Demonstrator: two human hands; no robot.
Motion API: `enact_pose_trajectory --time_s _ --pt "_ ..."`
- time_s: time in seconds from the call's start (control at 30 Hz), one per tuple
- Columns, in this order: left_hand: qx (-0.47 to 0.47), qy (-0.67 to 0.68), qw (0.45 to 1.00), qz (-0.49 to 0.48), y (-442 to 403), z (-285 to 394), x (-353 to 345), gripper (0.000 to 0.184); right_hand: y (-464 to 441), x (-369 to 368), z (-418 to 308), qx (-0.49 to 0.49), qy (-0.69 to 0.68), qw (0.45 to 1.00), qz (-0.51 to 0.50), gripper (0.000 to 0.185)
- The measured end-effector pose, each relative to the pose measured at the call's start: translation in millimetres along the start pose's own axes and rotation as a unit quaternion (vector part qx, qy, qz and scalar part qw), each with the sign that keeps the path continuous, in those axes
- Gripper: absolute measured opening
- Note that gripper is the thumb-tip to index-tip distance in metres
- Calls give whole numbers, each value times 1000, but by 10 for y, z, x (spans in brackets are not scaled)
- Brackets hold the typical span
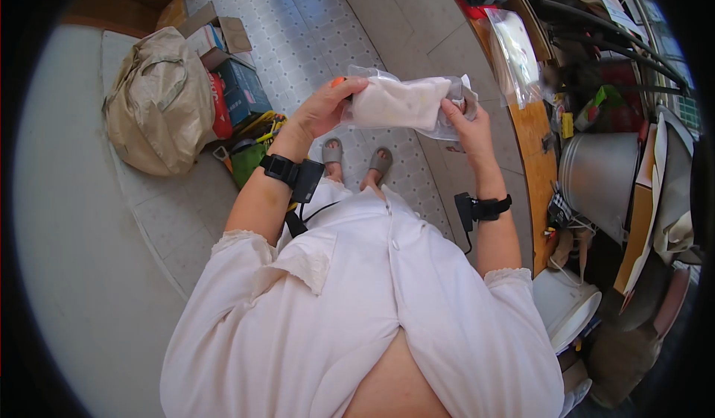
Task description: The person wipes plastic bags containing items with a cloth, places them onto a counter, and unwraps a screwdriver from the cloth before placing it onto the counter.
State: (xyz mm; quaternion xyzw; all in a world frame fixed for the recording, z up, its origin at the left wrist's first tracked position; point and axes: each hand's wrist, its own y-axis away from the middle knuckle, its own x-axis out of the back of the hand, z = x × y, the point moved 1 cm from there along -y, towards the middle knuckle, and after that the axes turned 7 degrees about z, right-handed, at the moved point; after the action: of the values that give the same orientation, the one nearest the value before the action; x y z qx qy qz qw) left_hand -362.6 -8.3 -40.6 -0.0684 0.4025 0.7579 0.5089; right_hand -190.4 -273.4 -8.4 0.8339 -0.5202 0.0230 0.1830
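Note:
A clear plastic bag (pixel 432 126) with a folded, pale pinkish-white cloth (pixel 398 102) in it is held out in front of my body, above the floor. My left hand (pixel 332 103) grips the bag's left end, thumb on top. A small orange spot (pixel 339 81) shows beside those fingers; I cannot make out what it belongs to. At the other end, my right hand (pixel 471 126) pinches the bag where the plastic is crumpled. The fingers under the bag are hidden on both sides. Each wrist wears a black strap with a small device.
On the right, a wooden shelf edge (pixel 532 150) carries another clear bag with white contents (pixel 514 49). Near it are a metal bucket (pixel 599 176) and a white bucket (pixel 566 306). A tan cloth-like bundle (pixel 160 105), an open carton (pixel 223 38) and a blue box (pixel 244 90) stand left.

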Motion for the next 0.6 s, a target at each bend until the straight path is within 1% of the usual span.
enact_pose_trajectory --time_s 0.03,0.07,0.1,0.13,0.17,0.2,0.23,0.27,0.3,0.37,0.4,0.43,0.47,0.53,0.57,0.6 --pt "-19 7 1000 12 -6 -12 -25 29 -20 14 36 1 -1 1000 -1 35" --pt "-38 13 999 25 -1 -12 -39 24 -39 33 74 -13 3 1000 28 34" --pt "-39 12 999 25 7 -37 -24 24 -52 61 131 -28 7 998 58 33" --pt "-49 59 995 68 2 -72 11 22 -97 109 283 -27 6 998 58 33" --pt "-61 105 986 110 -11 -96 49 20 -160 173 456 41 18 991 126 33" --pt "-64 105 986 110 -29 -110 99 20 -214 210 542 108 28 975 191 33" --pt "-77 91 984 131 -30 -113 160 19 -134 151 360 109 27 975 191 33" --pt "-87 78 981 153 -37 -134 206 18 15 103 186 130 20 975 179 33" --pt "-84 77 982 153 -36 -156 182 18 211 4 -77 149 13 974 168 34" --pt "-93 107 982 124 -116 -216 18 23 540 -337 -586 264 91 958 71 32" --pt "-90 104 984 116 -150 -275 -123 23 620 -545 -623 343 185 920 52 31" --pt "-74 160 981 74 -140 -386 -295 23 679 -694 -642 414 277 866 32 31" --pt "-56 216 974 33 -138 -466 -432 25 625 -755 -589 410 281 867 41 31" --pt "-49 220 974 32 -134 -414 -651 27 421 -831 -460 491 297 814 93 30" --pt "-54 227 972 38 -161 -342 -717 29 351 -835 -442 494 297 811 98 30" --pt "-73 201 976 31 -143 -304 -693 35 325 -836 -440 458 291 835 94 30"
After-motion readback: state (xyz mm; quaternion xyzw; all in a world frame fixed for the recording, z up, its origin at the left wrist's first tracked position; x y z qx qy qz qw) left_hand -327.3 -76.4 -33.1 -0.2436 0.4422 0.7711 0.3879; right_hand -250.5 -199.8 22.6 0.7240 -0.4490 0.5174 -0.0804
